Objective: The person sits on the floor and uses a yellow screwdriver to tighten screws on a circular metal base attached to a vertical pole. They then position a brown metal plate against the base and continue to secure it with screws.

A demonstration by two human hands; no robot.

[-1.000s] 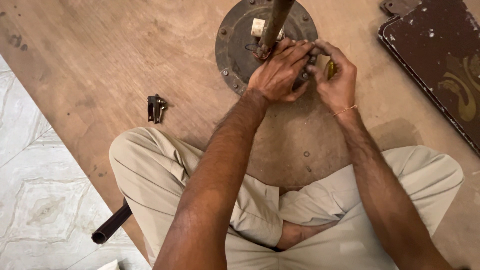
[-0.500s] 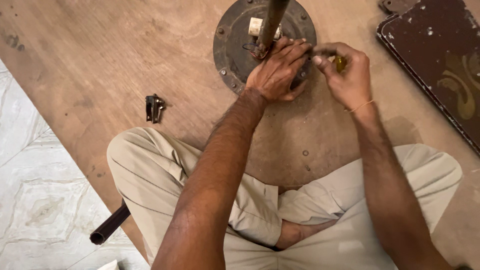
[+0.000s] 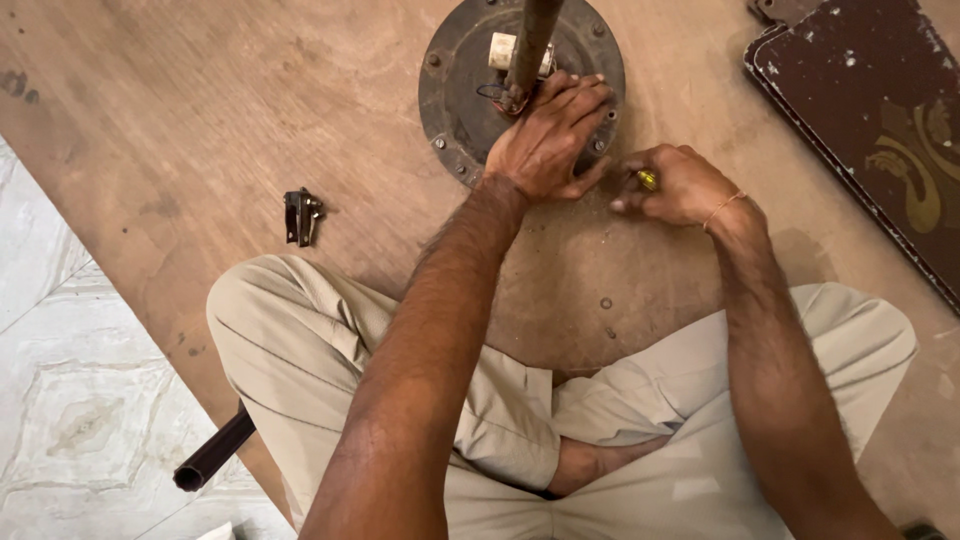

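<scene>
Left hand (image 3: 548,140) flat, right hand (image 3: 680,185) fisted.

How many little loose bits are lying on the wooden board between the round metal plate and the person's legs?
2: one small round metal bit and another just below it, right of the left forearm. More may be hidden under the arms.

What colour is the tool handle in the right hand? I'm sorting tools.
Yellow, in the head view: the tool handle peeks from the closed right hand.

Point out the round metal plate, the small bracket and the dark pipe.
Round metal plate (image 3: 447,95), head view, bare left rim.
Small bracket (image 3: 302,216), head view, its middle.
Dark pipe (image 3: 214,455), head view, mid-length.
</scene>
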